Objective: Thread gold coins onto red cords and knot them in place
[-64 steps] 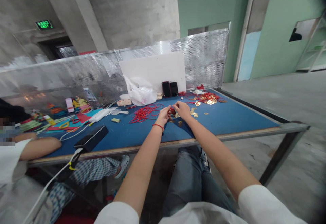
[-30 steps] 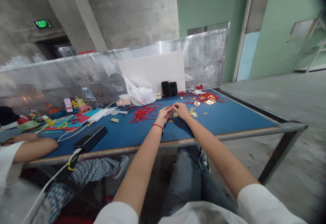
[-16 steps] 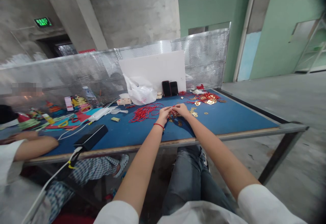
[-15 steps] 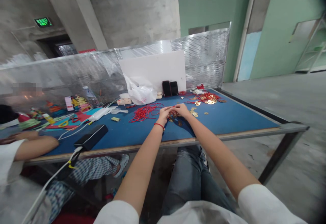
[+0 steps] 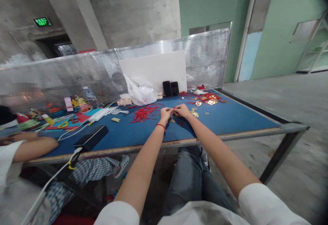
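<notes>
Red cord [image 5: 174, 108], mostly hidden | right fingers [image 5: 177, 108] pinching it | left fingers [image 5: 169, 110] bunched, hold unclear | gold coins [image 5: 194, 113] part-covered

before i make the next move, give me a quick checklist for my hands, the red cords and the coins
1. Left hand and right hand close together at the table: ok.
2. Red piece at the fingertips: it shows, but which fingers grip it, cannot tell.
3. Red cords sorted: not ok, they lie in a tangled pile beyond the left hand.
4. Coins near the right hand: ok, a loose cluster lies just beside it.
5. Black box clear of both hands: ok, well off to the left.
</notes>
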Motion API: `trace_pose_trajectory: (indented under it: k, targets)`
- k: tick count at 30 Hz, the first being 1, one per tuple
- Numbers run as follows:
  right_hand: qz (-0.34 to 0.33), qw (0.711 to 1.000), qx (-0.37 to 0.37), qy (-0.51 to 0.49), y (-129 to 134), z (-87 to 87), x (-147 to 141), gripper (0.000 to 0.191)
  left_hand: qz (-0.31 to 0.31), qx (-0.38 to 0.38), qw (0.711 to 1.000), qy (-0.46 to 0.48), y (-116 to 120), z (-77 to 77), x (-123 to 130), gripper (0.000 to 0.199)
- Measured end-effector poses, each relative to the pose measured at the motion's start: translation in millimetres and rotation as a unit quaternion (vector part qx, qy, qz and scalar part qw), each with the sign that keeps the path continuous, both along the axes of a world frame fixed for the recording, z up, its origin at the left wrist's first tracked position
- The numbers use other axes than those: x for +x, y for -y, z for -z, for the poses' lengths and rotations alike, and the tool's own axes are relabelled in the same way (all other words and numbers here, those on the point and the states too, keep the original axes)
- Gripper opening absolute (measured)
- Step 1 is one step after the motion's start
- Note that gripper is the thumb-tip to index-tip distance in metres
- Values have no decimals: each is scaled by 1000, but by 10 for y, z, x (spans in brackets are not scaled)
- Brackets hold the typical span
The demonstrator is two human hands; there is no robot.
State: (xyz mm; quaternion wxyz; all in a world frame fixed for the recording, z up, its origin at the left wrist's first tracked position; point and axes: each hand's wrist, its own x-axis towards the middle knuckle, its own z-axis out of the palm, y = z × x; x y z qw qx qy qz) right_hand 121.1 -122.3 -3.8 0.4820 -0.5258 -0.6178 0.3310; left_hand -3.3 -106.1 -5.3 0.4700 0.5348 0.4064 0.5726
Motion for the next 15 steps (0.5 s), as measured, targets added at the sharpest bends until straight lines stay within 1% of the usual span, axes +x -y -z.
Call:
trace_pose_trajectory:
  k: [4, 8, 10, 12, 14, 15]
  targets:
    - [-33, 995, -42, -88, 62, -39, -23, 18, -8, -13, 999, -30, 23, -14, -13, 18]
    - [-29, 992, -44, -117, 90, -58, -32, 17, 7, -27, 999, -45, 42, -29, -1, 22]
    - [-22, 993, -37, -114, 90, -64, -32, 17, 37, -53, 998, -22, 38, -30, 14, 26]
    - [-11, 995, -26, -93, 82, -67, -28, 16, 81, -84, 993, 16, 32, -34, 29, 28]
    - [3, 998, -8, -55, 67, -69, -18, 16, 115, -106, 986, 56, 32, -44, 38, 26]
    - [11, 1000, 7, -28, 58, -68, -10, 16, 122, -114, 983, 72, 38, -52, 39, 24]
